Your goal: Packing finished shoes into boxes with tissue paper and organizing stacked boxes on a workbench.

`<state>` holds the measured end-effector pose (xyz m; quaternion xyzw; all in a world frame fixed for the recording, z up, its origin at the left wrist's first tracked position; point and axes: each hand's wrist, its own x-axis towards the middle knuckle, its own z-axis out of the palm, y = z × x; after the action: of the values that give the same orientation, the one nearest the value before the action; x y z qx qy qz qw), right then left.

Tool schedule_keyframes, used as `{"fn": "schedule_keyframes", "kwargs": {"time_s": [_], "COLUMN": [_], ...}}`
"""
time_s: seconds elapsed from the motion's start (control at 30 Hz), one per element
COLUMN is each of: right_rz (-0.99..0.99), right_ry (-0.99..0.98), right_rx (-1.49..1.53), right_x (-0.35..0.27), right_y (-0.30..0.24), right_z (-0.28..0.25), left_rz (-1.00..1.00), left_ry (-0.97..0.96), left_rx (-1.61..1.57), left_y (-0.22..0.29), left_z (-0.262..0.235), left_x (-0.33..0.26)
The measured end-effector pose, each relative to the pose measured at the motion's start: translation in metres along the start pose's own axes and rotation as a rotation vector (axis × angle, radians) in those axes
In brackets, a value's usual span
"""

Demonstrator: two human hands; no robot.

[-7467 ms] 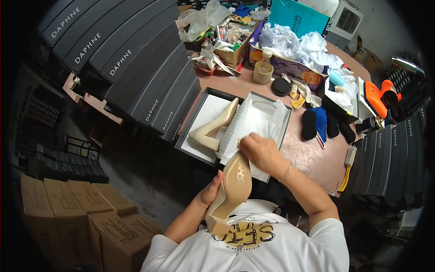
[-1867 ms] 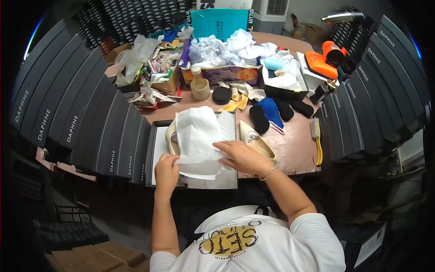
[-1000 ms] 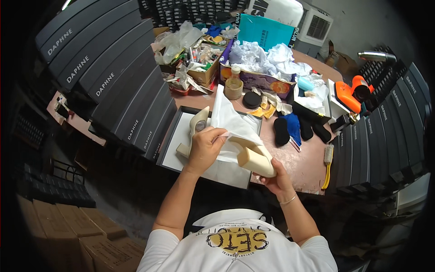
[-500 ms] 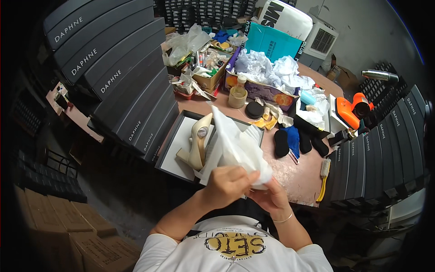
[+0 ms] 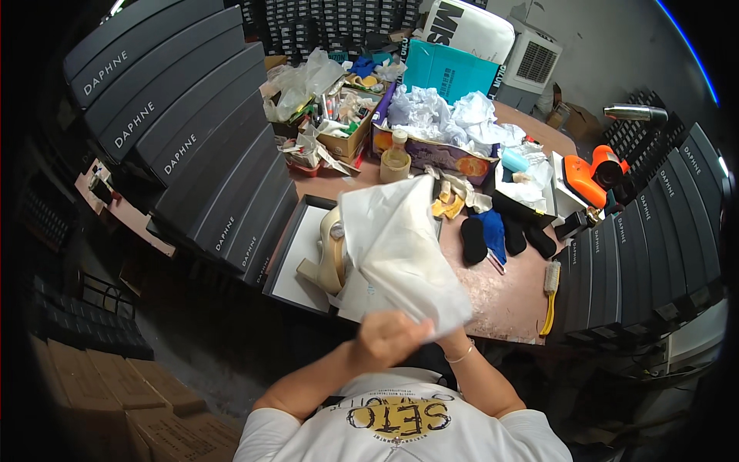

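Two hands meet at a sheet of white tissue paper (image 5: 396, 246) in the head view, near the front edge of the table (image 5: 512, 304). The left hand (image 5: 389, 339) has its fingers curled on the paper's lower edge, gripping it. The right hand (image 5: 456, 344) is mostly hidden behind the sheet, so its grip cannot be told; a cream tint shows through the paper there. Beyond the hands, a dark shoe box (image 5: 310, 235) sits open, partly covered by the tissue, with a cream heeled shoe (image 5: 332, 262) lying inside, just left of the sheet. To the right on the table are black pads (image 5: 473, 240), a blue cloth (image 5: 493, 233) and a yellow-handled brush (image 5: 550, 299).
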<state>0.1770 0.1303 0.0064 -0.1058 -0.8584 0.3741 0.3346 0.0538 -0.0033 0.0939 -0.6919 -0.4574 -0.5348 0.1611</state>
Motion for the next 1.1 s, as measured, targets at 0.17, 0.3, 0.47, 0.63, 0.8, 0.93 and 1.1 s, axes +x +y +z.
{"fn": "schedule_keyframes", "kwargs": {"time_s": [0.17, 0.3, 0.47, 0.63, 0.8, 0.93, 1.1], "right_rz": [0.343, 0.125, -0.124, 0.135, 0.657, 0.454, 0.448], "right_ry": [-0.329, -0.403, -0.418, -0.289, 0.597, 0.505, 0.546], "right_rx": [-0.212, -0.142, -0.316, 0.4, 1.116, 1.377, 0.952], "right_x": [0.011, 0.015, 0.023, 0.026, 0.035, -0.012, -0.023], "right_y": [-0.011, -0.019, -0.073, -0.081, -0.025, 0.005, -0.015], "right_z": [-0.006, 0.01, 0.052, -0.009, -0.005, -0.08, -0.095], "left_rz": [-0.189, -1.023, -1.599, -1.161, -0.929, -1.002, -1.227], "left_ry": [-0.209, 0.407, 0.736, 0.731, -0.401, -0.305, -0.787], "left_rx": [-0.13, -0.697, -1.152, -0.527, -0.387, -0.144, -0.123], "left_y": [0.003, -0.001, -0.009, -0.035, -0.022, -0.114, -0.187], "left_z": [0.01, -0.029, -0.021, -0.049, 0.006, 0.035, 0.065], "left_x": [-0.033, -0.069, -0.063, -0.062, -0.025, -0.058, -0.031]}}
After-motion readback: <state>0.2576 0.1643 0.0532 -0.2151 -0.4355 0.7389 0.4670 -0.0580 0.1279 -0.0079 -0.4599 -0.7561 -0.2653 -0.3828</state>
